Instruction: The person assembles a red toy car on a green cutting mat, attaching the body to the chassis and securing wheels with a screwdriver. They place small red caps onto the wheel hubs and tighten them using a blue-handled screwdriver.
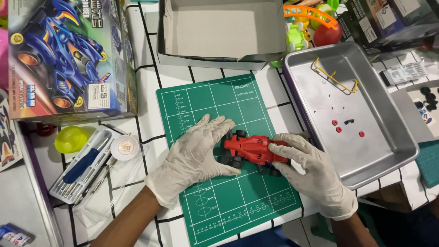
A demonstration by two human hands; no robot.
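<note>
Red toy car lies on the mat; right hand grips its rear, left hand rests open, flat beside its nose.

white glove on left hand, right hand

On the bench a cutting mat carries a toy car between the left hand and right hand, with a metal tray to its right, an open box behind and a tool case to its left.
</note>
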